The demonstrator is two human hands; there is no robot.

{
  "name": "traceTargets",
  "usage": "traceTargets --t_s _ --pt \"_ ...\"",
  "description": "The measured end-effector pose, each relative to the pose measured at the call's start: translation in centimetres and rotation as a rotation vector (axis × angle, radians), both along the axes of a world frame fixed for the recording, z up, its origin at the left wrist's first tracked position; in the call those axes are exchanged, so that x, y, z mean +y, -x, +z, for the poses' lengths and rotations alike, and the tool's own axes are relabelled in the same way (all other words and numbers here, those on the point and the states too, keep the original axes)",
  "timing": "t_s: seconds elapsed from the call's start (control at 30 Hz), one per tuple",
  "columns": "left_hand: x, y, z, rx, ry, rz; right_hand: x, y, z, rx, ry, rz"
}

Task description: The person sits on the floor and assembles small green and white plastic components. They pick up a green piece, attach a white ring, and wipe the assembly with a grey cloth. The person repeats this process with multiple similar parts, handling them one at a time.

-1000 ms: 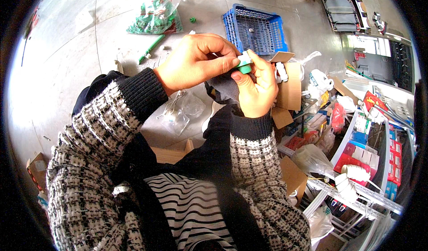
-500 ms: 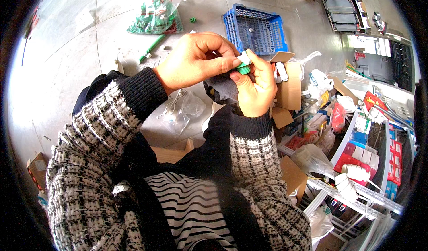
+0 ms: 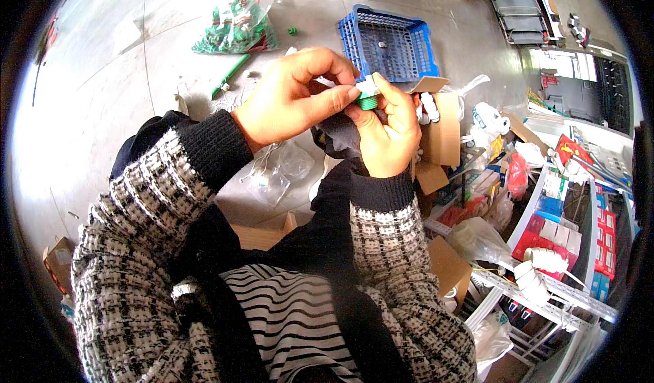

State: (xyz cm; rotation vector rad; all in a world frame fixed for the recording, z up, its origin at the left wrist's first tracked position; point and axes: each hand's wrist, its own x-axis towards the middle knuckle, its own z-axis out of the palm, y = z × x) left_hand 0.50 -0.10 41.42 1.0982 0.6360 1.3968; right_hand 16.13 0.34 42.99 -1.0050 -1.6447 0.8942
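Grey concrete floor (image 3: pixel 102 97) below; left hand (image 3: pixel 289 100) and right hand (image 3: pixel 388 134) both pinch a small green fitting (image 3: pixel 368 100) between them, fingertips meeting.

Bright daylight; perhaps overexposed, warped rim

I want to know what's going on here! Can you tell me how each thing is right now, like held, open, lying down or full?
Left hand: pinching the green fitting.
Right hand: gripping the same fitting from below.
Green fitting: held up between both hands.
Blue basket: upright on the floor, nearly empty.
Clear bag of green parts: lying on the floor, full.
Cardboard box: open.
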Motion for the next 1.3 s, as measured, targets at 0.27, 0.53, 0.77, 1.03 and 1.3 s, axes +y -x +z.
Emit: traceTargets --t_s 0.27,0.53,0.77,1.03,1.3 --pt "0.5 0.7 0.3 0.588 -0.418 0.323 0.3 -0.1 1.5 -0.396 -0.284 -0.107" --pt "0.8 0.7 0.4 0.591 -0.532 0.375 0.6 -0.2 1.3 -0.443 -0.381 -0.116" --pt "1.0 0.6 0.3 0.601 -0.464 0.319 0.7 -0.3 1.4 -0.495 -0.388 -0.116" --pt "1.1 0.3 0.0 0.562 -0.41 0.323 0.8 -0.1 1.3 -0.515 -0.401 -0.109" --pt "1.2 0.1 -0.3 0.387 -0.026 0.267 1.2 0.0 0.7 -0.332 -0.302 -0.089"
